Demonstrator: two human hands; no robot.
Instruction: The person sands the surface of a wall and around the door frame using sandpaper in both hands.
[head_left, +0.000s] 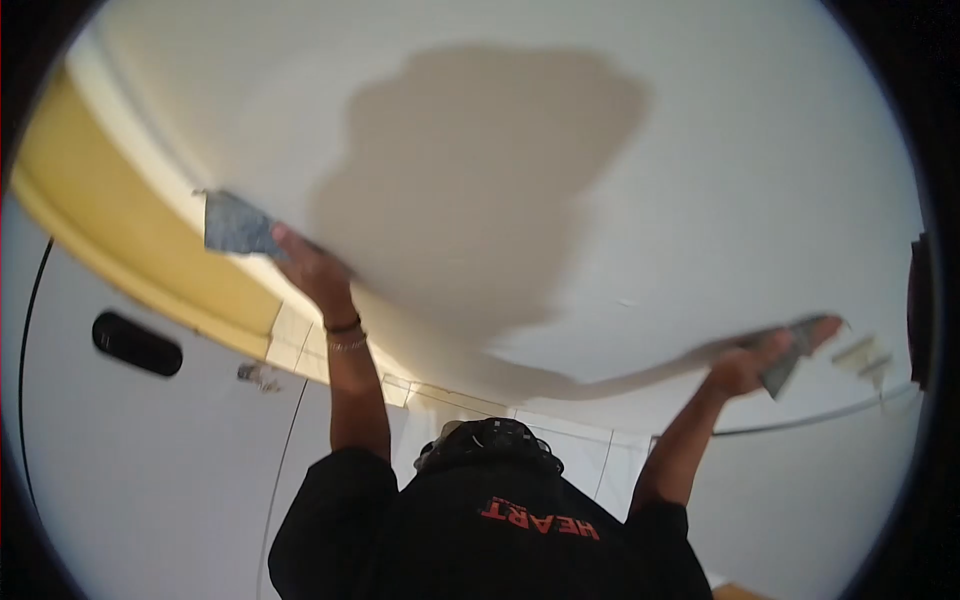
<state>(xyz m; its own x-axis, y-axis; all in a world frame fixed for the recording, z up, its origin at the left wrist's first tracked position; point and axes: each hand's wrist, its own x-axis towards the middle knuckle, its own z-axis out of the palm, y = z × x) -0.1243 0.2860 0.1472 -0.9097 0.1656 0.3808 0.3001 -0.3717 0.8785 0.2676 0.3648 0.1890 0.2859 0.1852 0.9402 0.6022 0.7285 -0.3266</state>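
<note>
Pinched flat grey metal blade (238,226) by one end in left hand (316,278), freeing its edge near smooth white surface (740,180). Held second grey metal blade (783,372) in right hand (742,368), apparently supported by straightened fingers.

One black shirt (440,550) has two short sleeves (335,515) and one large red word (540,520) on it. Beyond the shirt there are two hands: one left hand (318,275) and one right hand (742,368). Flat grey blades number two, one per hand: one left blade (238,226) and one right blade (780,374). Out past the shirt's left sleeve are two wristbands, one dark band (344,326) and one pale band (347,345). Left of the shirt, there are one black oval piece (135,343), one small mottled patch (258,378) and one yellow strip (120,200). Right of the shirt, one pale lump (862,357) and one dark object (919,310).
</note>
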